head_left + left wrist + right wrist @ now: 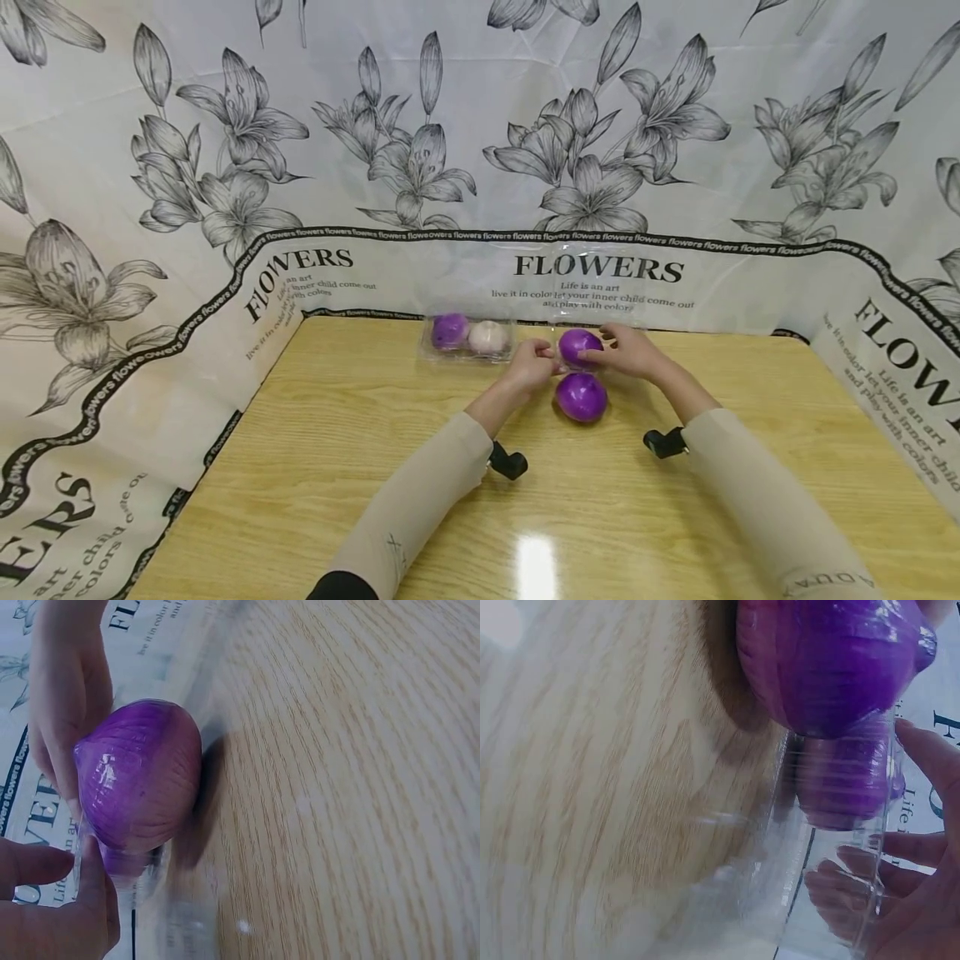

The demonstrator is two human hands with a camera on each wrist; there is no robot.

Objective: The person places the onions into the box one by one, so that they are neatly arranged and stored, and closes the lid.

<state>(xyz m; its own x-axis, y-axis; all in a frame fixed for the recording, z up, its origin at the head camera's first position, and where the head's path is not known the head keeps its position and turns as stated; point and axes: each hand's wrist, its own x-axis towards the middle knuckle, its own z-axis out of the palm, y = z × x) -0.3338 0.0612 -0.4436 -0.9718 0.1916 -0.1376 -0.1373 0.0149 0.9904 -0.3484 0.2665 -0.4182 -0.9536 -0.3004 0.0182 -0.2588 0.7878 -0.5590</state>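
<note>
One purple onion (576, 343) lies in the clear box (784, 840), a second onion (582, 397) at six o'clock. Left hand (531, 365) pinches the box; right hand (628, 350) has fingers apart. Likely opening it; next calls for steadying.

White drapes (480, 100) printed with lilies and "FLOWERS" line the bench (337, 442) — behind and on both sides — as a light's reflection (536, 567) gleams on its nearer part.

A shiny, plump purple onion (581, 399) is parked tip-up right in front of a second purple onion (576, 342). That second one's tucked in a clear plastic box (776, 862) on the tabletop (360, 467), lid (600, 283) seemingly flipped up behind; whether the front one's boxed too can't really be told.
</note>
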